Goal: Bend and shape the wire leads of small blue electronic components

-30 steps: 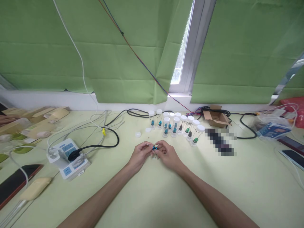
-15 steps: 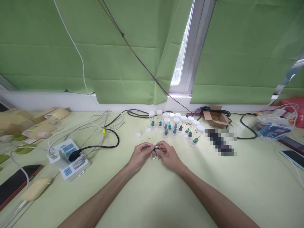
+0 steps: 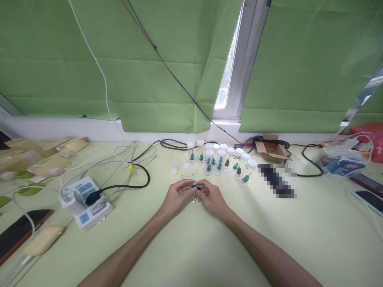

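A tiny blue and dark piece (image 3: 196, 187) sits between my two hands, pinched by the fingertips; its exact kind is too small to make out. My left hand (image 3: 179, 195) is closed on it from the left, thumb against the forefinger. From the right, my right hand (image 3: 213, 196) grips the same piece with thumb and fingers. Below the fingertips a thin metal bit (image 3: 194, 200) shows, partly hidden by the hands. Just beyond them a fine curved wire (image 3: 187, 176) lies on the table. Behind stand several clear tubes (image 3: 219, 167) with white caps, holding small blue, green and grey pieces.
Two loose white caps (image 3: 174, 172) lie left of the tubes. A power strip (image 3: 92, 207) with plugs and cables is at the left, near a phone (image 3: 24, 233). An open cardboard box (image 3: 272, 151) and a plastic bag (image 3: 341, 161) stand at the back right.
The fine curved wire now shows beyond my hands, where only a small speck was visible before. My hands stay together around the blue piece, with slight finger movement.
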Demonstrator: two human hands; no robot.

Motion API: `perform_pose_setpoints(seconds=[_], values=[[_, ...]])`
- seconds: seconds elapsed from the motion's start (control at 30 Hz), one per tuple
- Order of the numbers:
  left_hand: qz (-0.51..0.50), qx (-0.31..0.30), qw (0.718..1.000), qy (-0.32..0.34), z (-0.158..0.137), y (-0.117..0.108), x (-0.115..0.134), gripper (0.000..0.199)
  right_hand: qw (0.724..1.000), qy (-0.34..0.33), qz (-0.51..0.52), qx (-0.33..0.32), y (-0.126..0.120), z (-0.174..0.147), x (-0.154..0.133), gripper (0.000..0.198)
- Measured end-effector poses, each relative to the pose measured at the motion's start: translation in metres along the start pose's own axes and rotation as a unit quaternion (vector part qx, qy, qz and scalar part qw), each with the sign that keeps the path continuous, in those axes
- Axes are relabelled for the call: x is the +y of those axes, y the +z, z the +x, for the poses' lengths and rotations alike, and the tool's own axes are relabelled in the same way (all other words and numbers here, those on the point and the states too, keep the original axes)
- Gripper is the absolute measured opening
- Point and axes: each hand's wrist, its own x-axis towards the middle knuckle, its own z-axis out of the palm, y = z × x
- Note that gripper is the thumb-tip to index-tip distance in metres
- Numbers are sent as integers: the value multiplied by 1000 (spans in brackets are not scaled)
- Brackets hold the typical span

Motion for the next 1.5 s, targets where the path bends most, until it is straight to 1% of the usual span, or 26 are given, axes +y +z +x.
perform_pose_setpoints(seconds=[0.07, 0.13, 0.17, 0.23, 0.27, 0.3, 0.37, 0.43, 0.47, 0.53, 0.6, 0.73, 0.87, 1.0, 1.1, 1.17, 1.27, 1.37, 1.5], values=[[-11, 2, 1000, 4, -2, 1, 4, 34, 1000, -2, 8, 2, 0, 1, 2, 19], [-5, 4, 1000, 22, -3, 2, 6, 34, 1000, 0, 14, 4, 1, 1, 3, 19], [9, 11, 999, 37, -3, 1, 6, 31, 1000, 4, 16, 6, 1, 1, 4, 19], [70, 53, 992, 89, -2, -2, 5, 22, 1000, 12, 20, 17, 1, 1, 4, 18], [114, 92, 981, 127, -1, -4, 3, 16, 999, 16, 22, 22, 2, 1, 3, 18], [167, 142, 961, 167, 0, -7, 2, 12, 999, 17, 25, 27, 2, 1, 3, 18], [277, 220, 908, 224, 4, -15, -1, 14, 999, 18, 28, 31, 2, 1, 2, 18], [371, 246, 861, 247, 9, -24, -3, 23, 999, 20, 31, 31, 2, 1, 0, 19], [406, 238, 847, 248, 12, -28, -4, 26, 999, 21, 33, 31, 2, 1, 0, 19], [452, 213, 835, 229, 19, -36, -7, 34, 998, 26, 37, 32, 2, 1, -1, 19], [471, 202, 834, 205, 25, -42, -10, 40, 998, 32, 41, 35, 2, 1, -1, 20], [489, 176, 835, 179, 35, -50, -16, 45, 997, 39, 55, 38, 3, 2, 1, 19], [485, 153, 843, 175, 39, -54, -22, 50, 996, 39, 75, 39, 3, 2, 4, 19], [493, 148, 835, 193, 39, -54, -22, 45, 995, 33, 82, 51, 3, 1, 3, 18], [494, 164, 826, 217, 36, -51, -19, 35, 994, 26, 79, 68, 3, 1, 1, 15], [480, 159, 826, 249, 33, -47, -16, 26, 994, 13, 64, 92, 2, 1, 0, 14], [460, 118, 826, 305, 27, -41, -13, 20, 990, -10, 41, 136, 1, 2, -1, 14], [469, 77, 808, 348, 21, -35, -10, 14, 984, -28, 48, 167, 0, 3, -2, 15], [484, 42, 793, 367, 13, -29, -7, 13, 974, -43, 83, 207, -4, 4, -3, 15]])
